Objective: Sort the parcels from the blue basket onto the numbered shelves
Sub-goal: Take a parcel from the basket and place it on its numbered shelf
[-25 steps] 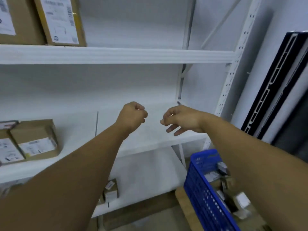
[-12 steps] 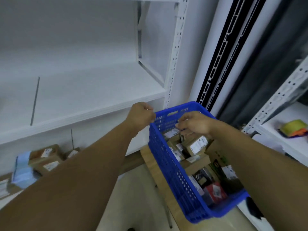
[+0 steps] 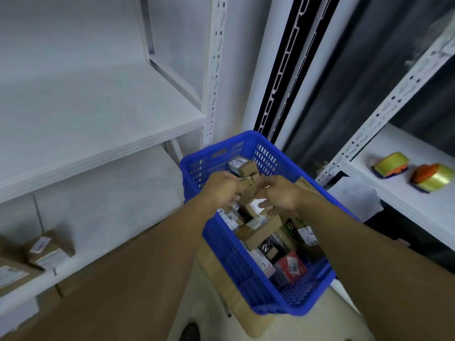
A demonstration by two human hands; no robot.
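The blue basket (image 3: pixel 248 140) stands at centre right, filled with several small parcels: brown cartons with white labels and a red box (image 3: pixel 291 267). Both my hands are over its far half. My left hand (image 3: pixel 221 189) and my right hand (image 3: pixel 280 196) close from either side on one small brown parcel (image 3: pixel 251 196) with a white label. The parcel sits just above the others, and motion blur hides the exact finger grip. The white shelf board (image 3: pixel 98 134) to the left is bare.
Labelled cartons (image 3: pixel 49 247) lie on the lower left shelf. A wooden stand (image 3: pixel 221 281) carries the basket. On the right shelf lie two yellow tape rolls (image 3: pixel 391 163). Black-and-white panels (image 3: pixel 283 70) lean against the wall behind the basket.
The view swung from the shelves down to the basket. Both hands dropped from the shelf into the basket and closed on a small brown parcel.
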